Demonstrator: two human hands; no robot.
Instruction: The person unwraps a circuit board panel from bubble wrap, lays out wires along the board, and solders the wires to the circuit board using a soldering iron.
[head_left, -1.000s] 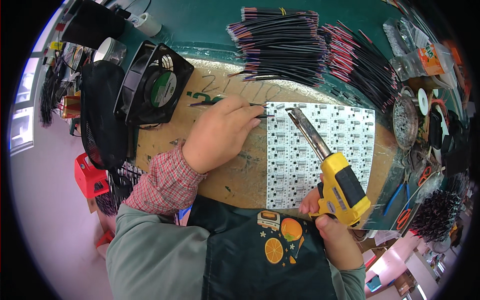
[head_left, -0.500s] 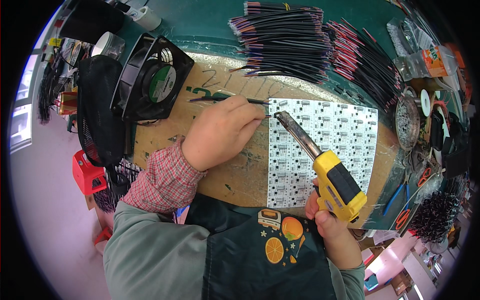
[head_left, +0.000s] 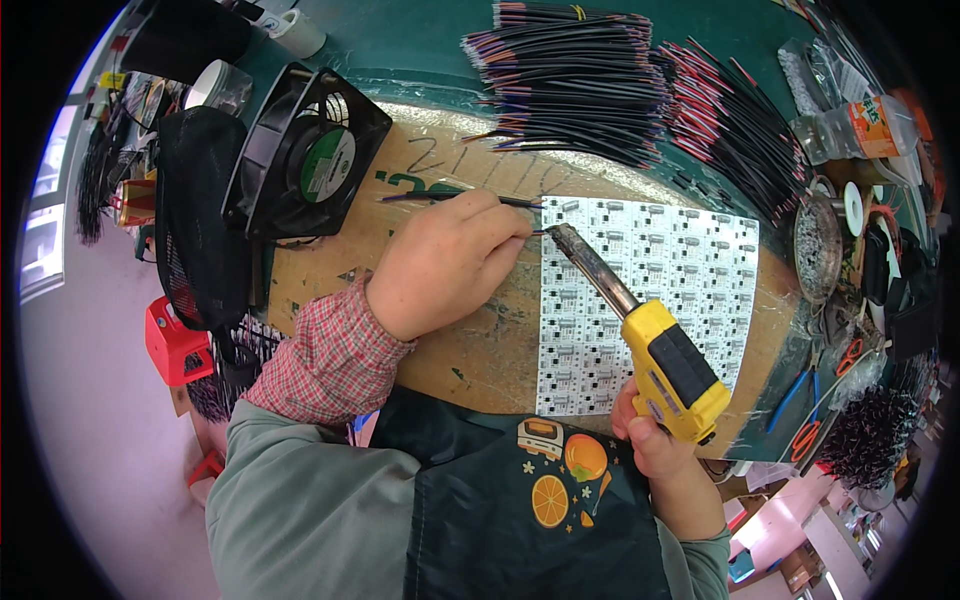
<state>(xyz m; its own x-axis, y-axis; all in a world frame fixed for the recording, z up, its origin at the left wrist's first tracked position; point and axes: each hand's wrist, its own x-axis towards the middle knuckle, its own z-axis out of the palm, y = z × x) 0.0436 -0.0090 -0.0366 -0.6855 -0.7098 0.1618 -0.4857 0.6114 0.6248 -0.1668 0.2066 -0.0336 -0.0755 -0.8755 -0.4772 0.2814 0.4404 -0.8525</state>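
A white panel of small circuit boards (head_left: 650, 300) lies on the brown work board. My left hand (head_left: 450, 262) is closed in a pinch at the panel's left edge. A thin wire (head_left: 537, 232) sticks out from its fingertips onto the panel's upper left. In my right hand (head_left: 650, 432) is a yellow and black soldering gun (head_left: 675, 372), gripped by its handle. Its dark metal tip meets or nearly meets the wire's end; the exact contact is too small to tell. Another dark cable (head_left: 430, 197) lies just beyond my left hand, ending at the panel's upper left corner.
Bundles of black cables (head_left: 570, 85) and red-ended cables (head_left: 735, 120) lie at the back. A black fan (head_left: 308, 155) stands to the left beside a black mesh bag (head_left: 203, 220). On the right are a round metal dish (head_left: 818, 248), a plastic bottle (head_left: 850, 130) and blue-handled pliers (head_left: 789, 398).
The soldering gun has shifted very slightly left, its tip a little closer to the panel's left edge. My left hand keeps its pinch in nearly the same place.
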